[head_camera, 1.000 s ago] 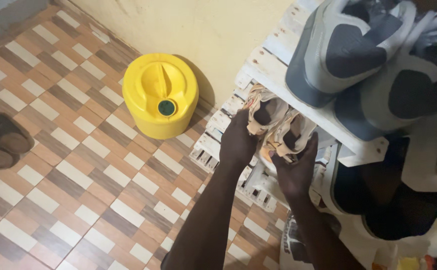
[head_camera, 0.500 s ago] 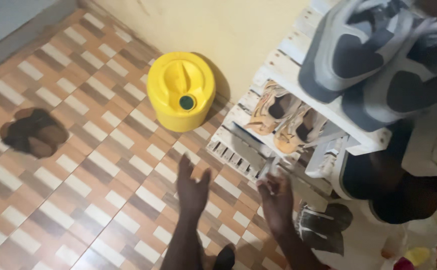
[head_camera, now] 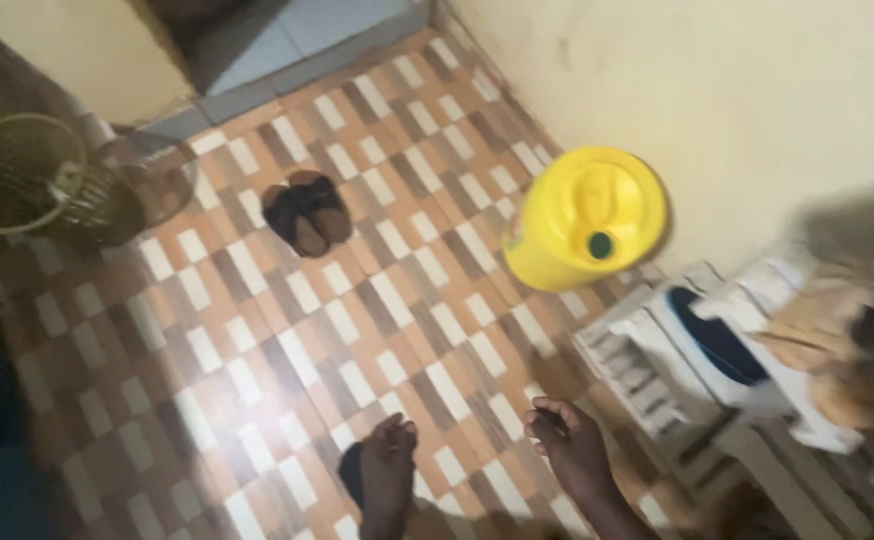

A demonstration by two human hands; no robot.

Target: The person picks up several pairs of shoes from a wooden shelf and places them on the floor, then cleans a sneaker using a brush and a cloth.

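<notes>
Now the biggest thing I see is the floor (head_camera: pixel 287 330), made of brown, orange and white tiles, and I will use the yellow jug (head_camera: pixel 585 218) by the cream wall (head_camera: pixel 757 110) as my marker. Right beside the jug, on its right, stands the white shoe rack (head_camera: pixel 657 350), all blurry, with a shoe that has a dark blue inside lying on it. A second ago both hands were up on that rack, touching a tan pair of shoes; those shoes are a tan smudge at the far right edge now, and nobody holds them. Far to the left of the jug, by the doorway, sits a round wire basket (head_camera: pixel 27 170). Between the basket and the jug, out on the tiles, lies a pair of dark sandals (head_camera: pixel 307 212). The view has swung away from the rack and out across the room, so I think the tan shoes are put away and the work is turning to the floor. Below the jug, near the bottom edge, are the two hands. The left hand (head_camera: pixel 389 462) is empty, its fingers loosely bent and pointing down. The right hand (head_camera: pixel 569 442) is empty too, fingers curled in, nearest to the rack but not touching it.
</notes>
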